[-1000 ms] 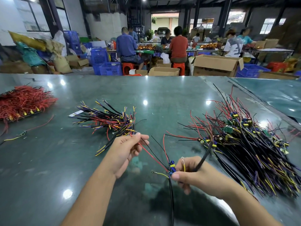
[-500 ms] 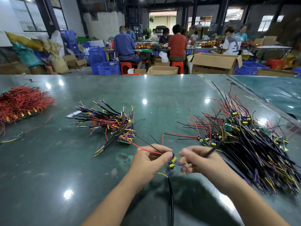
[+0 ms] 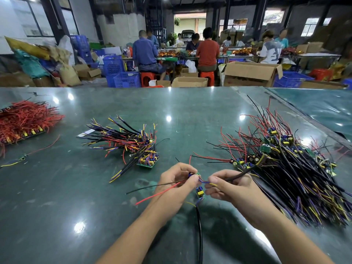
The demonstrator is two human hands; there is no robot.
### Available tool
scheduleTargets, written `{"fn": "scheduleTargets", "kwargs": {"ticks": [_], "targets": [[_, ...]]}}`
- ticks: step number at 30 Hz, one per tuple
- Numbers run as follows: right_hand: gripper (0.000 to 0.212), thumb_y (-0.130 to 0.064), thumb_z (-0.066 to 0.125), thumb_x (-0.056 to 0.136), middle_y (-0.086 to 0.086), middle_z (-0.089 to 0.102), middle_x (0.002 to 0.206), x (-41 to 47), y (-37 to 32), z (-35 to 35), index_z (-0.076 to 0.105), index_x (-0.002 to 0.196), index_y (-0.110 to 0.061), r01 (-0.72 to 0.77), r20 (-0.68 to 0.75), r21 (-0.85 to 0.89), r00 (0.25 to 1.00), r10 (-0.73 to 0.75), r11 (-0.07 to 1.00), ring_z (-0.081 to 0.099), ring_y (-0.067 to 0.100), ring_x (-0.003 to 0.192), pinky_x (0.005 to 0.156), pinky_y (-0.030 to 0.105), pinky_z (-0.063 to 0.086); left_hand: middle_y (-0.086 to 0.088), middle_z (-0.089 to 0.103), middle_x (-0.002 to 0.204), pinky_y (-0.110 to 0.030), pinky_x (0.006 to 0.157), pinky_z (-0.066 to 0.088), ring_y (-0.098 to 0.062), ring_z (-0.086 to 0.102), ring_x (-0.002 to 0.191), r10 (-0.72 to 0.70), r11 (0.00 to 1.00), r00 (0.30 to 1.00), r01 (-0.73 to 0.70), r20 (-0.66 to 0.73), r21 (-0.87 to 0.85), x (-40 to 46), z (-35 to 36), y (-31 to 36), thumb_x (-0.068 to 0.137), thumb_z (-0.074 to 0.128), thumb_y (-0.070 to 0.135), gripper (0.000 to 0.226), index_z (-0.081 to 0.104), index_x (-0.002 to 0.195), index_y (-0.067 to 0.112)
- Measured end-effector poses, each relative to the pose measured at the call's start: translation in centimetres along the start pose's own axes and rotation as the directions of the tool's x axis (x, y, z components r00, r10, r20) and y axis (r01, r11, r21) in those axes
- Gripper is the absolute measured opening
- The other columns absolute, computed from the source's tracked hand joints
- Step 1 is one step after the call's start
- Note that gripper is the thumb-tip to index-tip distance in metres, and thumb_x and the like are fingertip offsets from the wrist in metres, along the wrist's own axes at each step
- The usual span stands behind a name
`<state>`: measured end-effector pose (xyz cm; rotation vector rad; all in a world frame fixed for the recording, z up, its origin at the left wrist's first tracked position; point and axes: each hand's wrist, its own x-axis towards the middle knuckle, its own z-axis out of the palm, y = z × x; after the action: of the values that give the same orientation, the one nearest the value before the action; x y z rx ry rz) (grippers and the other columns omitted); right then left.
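Fingers on both hands are curled and pinching, with none spread wide. The landmark is the dangling circuit board (image 3: pixel 200 193), with its yellow part, which hangs between the two hands just above the green table (image 3: pixel 85 216).

Just up and left of that board, the left hand (image 3: pixel 176 181) pinches a small blue-and-green part (image 3: pixel 191 175) between thumb and forefinger (the fingertips hide most of it). A red wire (image 3: pixel 158 194) and a thin black wire (image 3: pixel 148 187) trail away to the left of the board.

Just right of the board, the right hand (image 3: pixel 226 185) nips blue and yellow leads (image 3: pixel 206 182) at its thumb tip. Its other fingers close round a black sheathed cable (image 3: pixel 238 175), which runs up and right from there. A thick black cable (image 3: pixel 199 229) drops from the board's lower end towards the near table edge.

Well to the right of the board lies a large pile of wired boards (image 3: pixel 289 168). Up and left of it sits a smaller bundle of wired boards (image 3: pixel 133 147). Far to the left is a heap of red wires (image 3: pixel 24 119), with one stray wired piece (image 3: pixel 22 159) on the table near that heap. Beyond the table's far edge, well behind the board, people (image 3: pixel 208 52) sit among cardboard boxes (image 3: pixel 251 73) and blue crates (image 3: pixel 126 80).
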<state>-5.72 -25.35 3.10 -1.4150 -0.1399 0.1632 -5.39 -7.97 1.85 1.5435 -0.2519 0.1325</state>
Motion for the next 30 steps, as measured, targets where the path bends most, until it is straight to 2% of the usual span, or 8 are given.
{"fn": "scheduleTargets", "kwargs": {"ticks": [4, 8, 13, 17, 19, 21, 24, 30], "targets": [[0.011, -0.014, 0.071, 0.067, 0.018, 0.071, 0.075, -0.4, -0.1, 0.7, 0.071, 0.075, -0.007, 0.046, 0.047, 0.021, 0.998, -0.047, 0.999, 0.069, 0.021, 0.066, 0.058, 0.021, 0.051, -0.006, 0.072, 0.078, -0.027, 0.075, 0.056, -0.017, 0.07, 0.076, -0.052, 0.998, 0.998, 0.051, -0.022, -0.045, -0.1, 0.0, 0.3, 0.091, 0.055, -0.003, 0.022, 0.071, 0.091, 0.012], [0.011, -0.012, 0.073, 0.066, 0.012, 0.067, 0.064, -0.6, -0.5, 0.8, 0.068, 0.07, -0.004, 0.107, 0.037, -0.032, 0.994, -0.106, 0.994, 0.064, 0.017, 0.058, 0.057, 0.021, 0.051, -0.008, 0.07, 0.077, -0.026, 0.072, 0.055, -0.019, 0.069, 0.073, -0.117, 0.99, 0.993, 0.117, 0.006, -0.084, -0.2, 0.1, 0.7, 0.093, 0.049, -0.003, 0.023, 0.069, 0.084, 0.006], [0.011, 0.001, 0.071, 0.075, 0.003, 0.062, 0.055, -0.4, -0.2, 1.2, 0.062, 0.071, -0.002, 0.212, 0.029, -0.119, 0.977, -0.21, 0.97, 0.056, 0.011, 0.049, 0.052, 0.017, 0.045, -0.014, 0.068, 0.072, -0.024, 0.063, 0.055, -0.017, 0.064, 0.06, -0.245, 0.914, 0.967, 0.253, 0.066, -0.317, -0.2, 0.2, 1.2, 0.093, 0.041, -0.003, 0.037, 0.068, 0.072, 0.01], [0.018, 0.005, 0.071, 0.075, 0.003, 0.059, 0.054, -0.1, 0.4, 1.6, 0.058, 0.072, -0.007, 0.296, -0.055, -0.123, 0.951, -0.305, 0.947, 0.051, 0.009, 0.045, 0.047, 0.017, 0.041, -0.011, 0.065, 0.071, -0.023, 0.056, 0.053, -0.015, 0.062, 0.058, -0.301, 0.858, 0.946, 0.323, 0.117, -0.401, -0.1, 0.0, 1.0, 0.094, 0.04, -0.003, 0.039, 0.068, 0.069, 0.01], [0.02, 0.008, 0.07, 0.076, 0.001, 0.059, 0.054, 0.0, 0.6, 1.7, 0.058, 0.072, -0.007, 0.332, -0.089, -0.151, 0.933, -0.348, 0.931, 0.052, 0.007, 0.045, 0.047, 0.015, 0.042, -0.007, 0.063, 0.073, -0.027, 0.063, 0.055, -0.017, 0.063, 0.066, -0.289, 0.875, 0.945, 0.325, 0.151, -0.358, -0.3, 0.2, 0.8, 0.093, 0.049, 0.004, 0.03, 0.066, 0.07, 0.014], [0.02, 0.009, 0.07, 0.076, -0.001, 0.061, 0.056, 0.0, 0.9, 1.7, 0.058, 0.072, -0.007, 0.35, -0.115, -0.18, 0.921, -0.373, 0.919, 0.053, 0.007, 0.047, 0.049, 0.017, 0.044, -0.002, 0.06, 0.074, -0.032, 0.071, 0.054, -0.016, 0.061, 0.07, -0.224, 0.939, 0.958, 0.262, 0.18, -0.225, -0.5, 0.4, 0.5, 0.082, 0.068, 0.016, 0.012, 0.062, 0.072, 0.02], [0.019, 0.008, 0.071, 0.076, 0.001, 0.062, 0.057, 0.1, 0.8, 1.7, 0.06, 0.073, -0.008, 0.347, -0.148, -0.165, 0.917, -0.371, 0.923, 0.055, 0.01, 0.048, 0.051, 0.019, 0.046, -0.001, 0.059, 0.069, -0.034, 0.068, 0.05, -0.016, 0.056, 0.064, -0.153, 0.98, 0.977, 0.169, 0.149, -0.102, -0.6, 0.5, 0.2, 0.068, 0.075, 0.014, 0.018, 0.06, 0.07, 0.024], [0.01, 0.003, 0.064, 0.082, 0.007, 0.064, 0.068, 0.1, 0.6, 0.9, 0.065, 0.079, -0.007, 0.143, -0.113, 0.014, 0.984, -0.141, 0.99, 0.062, 0.017, 0.064, 0.064, 0.021, 0.053, -0.002, 0.063, 0.07, -0.026, 0.065, 0.052, -0.018, 0.062, 0.067, -0.142, 0.98, 0.984, 0.155, 0.106, -0.125, -0.4, -0.1, -0.1, 0.068, 0.076, 0.012, 0.015, 0.065, 0.07, 0.021]]}}
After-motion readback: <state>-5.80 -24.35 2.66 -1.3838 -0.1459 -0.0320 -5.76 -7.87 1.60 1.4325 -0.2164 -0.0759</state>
